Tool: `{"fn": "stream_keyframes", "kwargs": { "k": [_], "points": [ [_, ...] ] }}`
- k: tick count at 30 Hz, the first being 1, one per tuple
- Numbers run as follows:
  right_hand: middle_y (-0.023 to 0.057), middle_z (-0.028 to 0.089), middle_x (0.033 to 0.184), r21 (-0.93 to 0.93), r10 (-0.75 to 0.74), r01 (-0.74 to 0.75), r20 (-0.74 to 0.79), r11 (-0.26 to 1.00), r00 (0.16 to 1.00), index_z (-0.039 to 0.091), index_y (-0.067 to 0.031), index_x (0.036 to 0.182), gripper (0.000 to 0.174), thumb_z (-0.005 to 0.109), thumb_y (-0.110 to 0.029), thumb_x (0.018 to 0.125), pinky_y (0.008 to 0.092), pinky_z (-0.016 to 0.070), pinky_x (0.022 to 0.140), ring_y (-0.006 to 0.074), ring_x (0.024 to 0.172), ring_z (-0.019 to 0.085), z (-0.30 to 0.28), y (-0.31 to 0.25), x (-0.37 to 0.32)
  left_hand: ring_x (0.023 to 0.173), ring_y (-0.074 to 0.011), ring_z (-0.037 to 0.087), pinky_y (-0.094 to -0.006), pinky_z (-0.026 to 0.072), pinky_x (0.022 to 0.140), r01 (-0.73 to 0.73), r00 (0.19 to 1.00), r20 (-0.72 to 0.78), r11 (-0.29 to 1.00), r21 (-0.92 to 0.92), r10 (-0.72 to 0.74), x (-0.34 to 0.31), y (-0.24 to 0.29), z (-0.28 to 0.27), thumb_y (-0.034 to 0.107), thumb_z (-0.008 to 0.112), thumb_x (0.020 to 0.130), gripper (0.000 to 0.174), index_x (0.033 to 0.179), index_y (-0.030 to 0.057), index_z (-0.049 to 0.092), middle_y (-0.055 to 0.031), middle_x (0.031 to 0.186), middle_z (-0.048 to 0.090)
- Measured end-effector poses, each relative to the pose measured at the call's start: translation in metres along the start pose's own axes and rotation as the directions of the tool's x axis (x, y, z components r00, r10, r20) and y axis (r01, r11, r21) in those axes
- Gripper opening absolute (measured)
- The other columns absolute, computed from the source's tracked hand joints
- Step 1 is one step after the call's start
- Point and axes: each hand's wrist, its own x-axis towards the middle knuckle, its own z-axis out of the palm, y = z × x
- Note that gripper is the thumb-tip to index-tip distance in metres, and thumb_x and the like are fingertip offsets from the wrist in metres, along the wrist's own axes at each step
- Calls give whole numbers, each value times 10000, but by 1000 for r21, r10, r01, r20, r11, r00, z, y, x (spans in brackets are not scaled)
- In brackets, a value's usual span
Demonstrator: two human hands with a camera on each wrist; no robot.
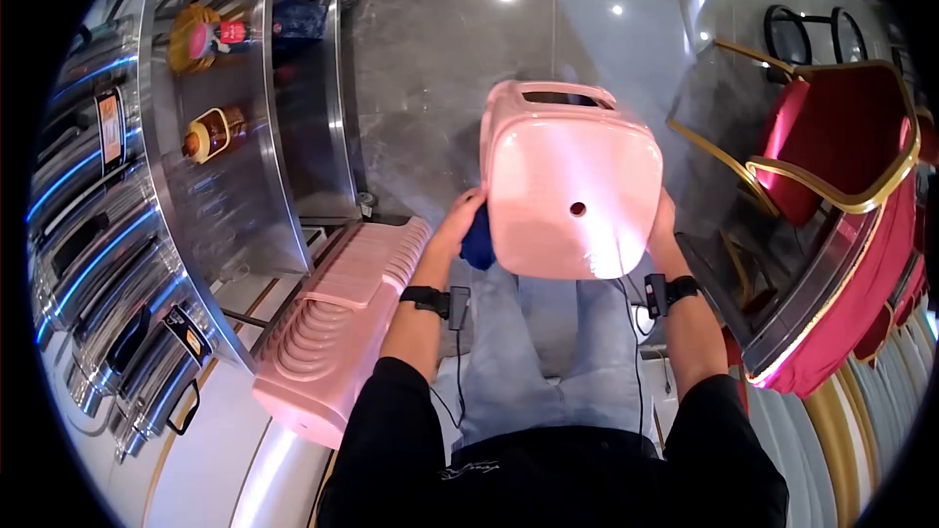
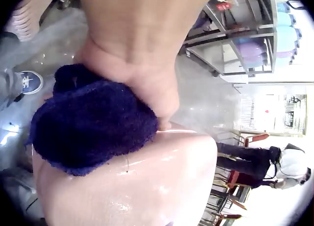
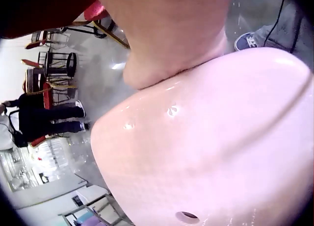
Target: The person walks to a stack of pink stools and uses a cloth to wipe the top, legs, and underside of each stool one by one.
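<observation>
A pink plastic stool (image 1: 553, 171) is held up between both hands in front of the legs, its seat with a small round hole turned toward the head camera. My left hand (image 1: 460, 217) grips the stool's left side and also holds a dark blue cloth (image 2: 93, 125), which bulges out below the palm against the pink plastic. On the opposite side, my right hand (image 1: 664, 222) grips the stool's edge. Its fingers are mostly hidden behind the stool in the head and right wrist views.
A stack of pink stools (image 1: 323, 342) lies at the left, beside a metal shelf rack (image 1: 220, 205) bearing bottles. Red chairs with gold frames (image 1: 841, 137) stand at the right. Another person (image 2: 255, 164) stands farther off on the grey tiled floor (image 1: 421, 59).
</observation>
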Motion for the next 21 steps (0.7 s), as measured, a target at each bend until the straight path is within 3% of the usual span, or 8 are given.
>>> {"fn": "stream_keyframes", "kwargs": {
  "k": [3, 8, 10, 11, 12, 14, 20, 21],
  "points": [
    [161, 697, 1185, -13, -14, 14, 16, 1000, 1000, 600, 40, 1299, 463, 460, -298, 1015, 409, 609, 820, 270, 950, 726, 6, -16, -13, 1073, -150, 660, -290, 514, 937, -82, 996, -9, 992, 90, 84, -16, 32, 7, 419, 614, 1027, 502, 1304, 2, 647, -80, 1191, 715],
    [143, 693, 1224, 249, -64, 20, 168, 968, 984, 583, 22, 1326, 473, 445, -337, 1050, 405, 596, 894, 270, 1046, 704, 19, -78, -83, 1125, -164, 634, -275, 474, 997, -198, 980, 8, 957, 210, 201, -89, 101, 33, 384, 647, 1013, 573, 1392, -42, 588, -107, 1264, 679],
    [145, 661, 1316, 213, -153, 94, 280, 973, 948, 526, 15, 1410, 499, 431, -339, 1072, 404, 554, 997, 290, 1175, 658, 13, -106, -121, 1104, -161, 643, -273, 490, 973, -321, 944, 150, 926, 198, 295, -141, 125, 49, 334, 669, 1002, 575, 1419, -46, 560, -108, 1266, 674],
    [152, 641, 1352, 254, -167, 98, 266, 962, 950, 503, 16, 1437, 509, 428, -332, 1074, 411, 543, 1018, 296, 1196, 649, 3, -115, -137, 1094, -159, 647, -272, 498, 961, -387, 912, 220, 903, 187, 345, -174, 137, 60, 310, 681, 997, 580, 1433, -48, 547, -108, 1267, 672],
    [160, 620, 1389, 295, -185, 106, 252, 950, 950, 480, 17, 1465, 521, 424, -325, 1075, 418, 532, 1040, 303, 1217, 640, -4, -125, -154, 1029, -137, 659, -269, 524, 905, -326, 934, 205, 933, 152, 293, -213, 151, 75, 239, 710, 976, 588, 1454, -48, 522, -89, 1219, 679],
    [166, 588, 1436, 354, -276, 167, 282, 920, 919, 456, 18, 1488, 540, 428, -327, 1073, 433, 515, 1066, 312, 1245, 626, -14, -140, -191, 942, -119, 659, -260, 534, 823, -430, 863, 320, 901, 61, 390, -253, 149, 81, 215, 717, 969, 599, 1468, -43, 507, -66, 1180, 671],
    [175, 581, 1439, 462, -376, 229, 256, 857, 890, 455, 21, 1487, 531, 400, -308, 1074, 458, 496, 1080, 326, 1290, 588, -78, -129, -282, 1077, -132, 591, -282, 460, 965, -807, 590, 439, 475, 352, 677, -364, 158, 87, 195, 694, 958, 557, 1469, 33, 541, -59, 1160, 653],
    [175, 581, 1439, 468, -385, 249, 220, 848, 896, 456, 21, 1487, 531, 398, -307, 1074, 459, 495, 1081, 326, 1292, 587, -94, -122, -303, 1162, -134, 547, -298, 403, 1046, -770, 637, 371, 549, 324, 675, -377, 155, 79, 184, 674, 959, 514, 1445, 55, 569, -59, 1152, 652]
  ]
}}
